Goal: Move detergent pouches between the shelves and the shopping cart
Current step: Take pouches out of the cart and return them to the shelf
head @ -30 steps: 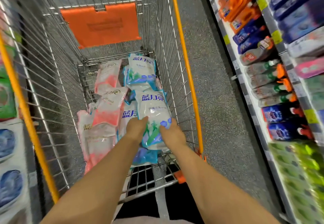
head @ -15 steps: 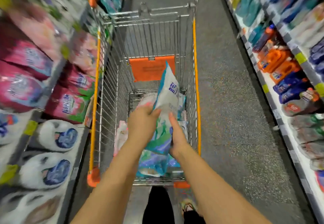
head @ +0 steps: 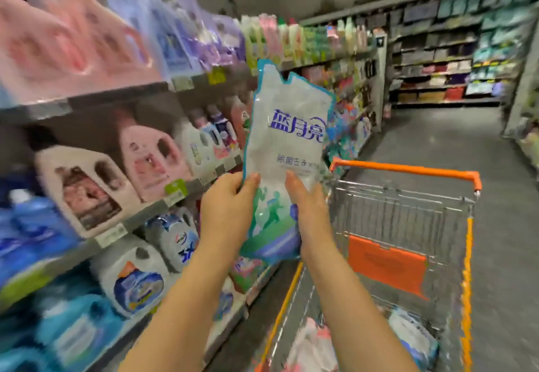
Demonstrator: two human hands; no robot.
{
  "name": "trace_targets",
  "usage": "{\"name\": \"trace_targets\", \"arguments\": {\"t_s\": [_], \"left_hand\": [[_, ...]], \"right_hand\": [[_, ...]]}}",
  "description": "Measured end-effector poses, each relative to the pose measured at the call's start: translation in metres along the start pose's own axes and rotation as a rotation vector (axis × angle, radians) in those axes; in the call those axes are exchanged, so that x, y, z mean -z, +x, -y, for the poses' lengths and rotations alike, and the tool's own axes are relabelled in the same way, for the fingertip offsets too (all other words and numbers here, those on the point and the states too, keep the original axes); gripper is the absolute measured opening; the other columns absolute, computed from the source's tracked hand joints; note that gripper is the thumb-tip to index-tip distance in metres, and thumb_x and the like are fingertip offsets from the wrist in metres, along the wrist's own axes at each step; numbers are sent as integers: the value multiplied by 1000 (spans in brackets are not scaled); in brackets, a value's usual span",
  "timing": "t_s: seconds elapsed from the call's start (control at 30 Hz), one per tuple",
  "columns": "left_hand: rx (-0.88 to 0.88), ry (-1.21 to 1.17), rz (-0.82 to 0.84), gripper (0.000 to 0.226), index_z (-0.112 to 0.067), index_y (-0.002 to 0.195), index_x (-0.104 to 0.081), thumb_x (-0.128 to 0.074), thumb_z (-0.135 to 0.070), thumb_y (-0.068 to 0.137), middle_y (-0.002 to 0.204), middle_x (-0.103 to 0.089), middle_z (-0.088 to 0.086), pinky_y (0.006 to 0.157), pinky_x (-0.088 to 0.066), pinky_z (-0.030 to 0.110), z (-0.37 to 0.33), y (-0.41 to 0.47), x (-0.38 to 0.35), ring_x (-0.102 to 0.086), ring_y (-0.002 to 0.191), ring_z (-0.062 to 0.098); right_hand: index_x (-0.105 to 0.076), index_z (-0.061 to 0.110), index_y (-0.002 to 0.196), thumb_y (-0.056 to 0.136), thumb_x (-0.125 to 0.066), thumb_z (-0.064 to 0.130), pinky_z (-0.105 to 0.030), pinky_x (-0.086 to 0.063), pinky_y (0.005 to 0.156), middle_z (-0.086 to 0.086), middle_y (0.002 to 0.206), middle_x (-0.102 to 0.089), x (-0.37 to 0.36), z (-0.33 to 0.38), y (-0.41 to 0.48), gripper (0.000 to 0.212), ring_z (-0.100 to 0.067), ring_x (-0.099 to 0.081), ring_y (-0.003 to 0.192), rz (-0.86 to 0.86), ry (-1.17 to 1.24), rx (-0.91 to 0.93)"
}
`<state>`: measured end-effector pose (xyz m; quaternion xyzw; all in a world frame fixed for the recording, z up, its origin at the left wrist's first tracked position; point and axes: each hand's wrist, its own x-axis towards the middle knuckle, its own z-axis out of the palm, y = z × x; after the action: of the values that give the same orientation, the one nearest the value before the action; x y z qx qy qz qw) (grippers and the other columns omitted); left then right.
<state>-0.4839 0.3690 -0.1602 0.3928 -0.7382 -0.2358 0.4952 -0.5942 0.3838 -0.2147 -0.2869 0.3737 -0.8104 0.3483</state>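
I hold a white detergent pouch (head: pixel 287 144) with a teal edge and blue lettering upright in front of me. My left hand (head: pixel 226 207) grips its lower left side and my right hand (head: pixel 307 211) grips its lower right side. The pouch is raised above the orange-trimmed wire shopping cart (head: pixel 405 173) and faces the shelves on the left (head: pixel 116 94). Down in the cart lie a pink pouch (head: pixel 313 348) and a blue-and-white pouch (head: pixel 414 336).
The left shelves carry pink and white detergent jugs (head: pixel 145 156), blue bottles (head: pixel 40 226) and white jugs (head: pixel 134 281). More stocked shelves (head: pixel 437 59) stand at the aisle's far end. Grey aisle floor (head: pixel 437 138) runs ahead of the cart.
Both hands have lifted the pouch out of the cart and up to shelf height. My view has swung from down into the cart up and left toward the shelves.
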Motion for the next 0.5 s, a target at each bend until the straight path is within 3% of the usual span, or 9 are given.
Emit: {"name": "trace_targets", "arguments": {"t_s": [0.1,0.23,0.37,0.5], "left_hand": [[-35,25,-139,45,0,61,-48,-53,-39,82,60,-50,16,62,-38,44,0,32,68,-40,60,21],[-44,57,-291,55,9,75,-60,-57,-46,75,78,-62,31,68,-45,45,15,68,184,-47,65,17],[-17,-36,-405,69,1,77,-64,-54,-62,53,79,-64,30,81,-48,55,53,89,287,-57,69,22],[67,-59,-479,76,5,85,-61,-59,-63,50,95,-61,35,88,-45,59,96,107,381,-62,88,48]], "right_hand": [[-54,27,107,82,-70,28,-11,-51,70,9,101,-66,-78,12,4,29,-8,-65,88,131,-57,114],[-56,17,116,70,-73,44,-23,-52,74,1,104,-69,-202,5,-5,56,-11,-67,91,326,-56,219],[-54,19,110,82,-69,27,-8,-47,64,13,92,-65,-317,-25,-23,33,5,-63,76,449,-15,231],[-56,20,108,78,-73,30,-16,-52,72,10,94,-67,-423,-67,-42,36,1,-64,81,577,23,210]]}}
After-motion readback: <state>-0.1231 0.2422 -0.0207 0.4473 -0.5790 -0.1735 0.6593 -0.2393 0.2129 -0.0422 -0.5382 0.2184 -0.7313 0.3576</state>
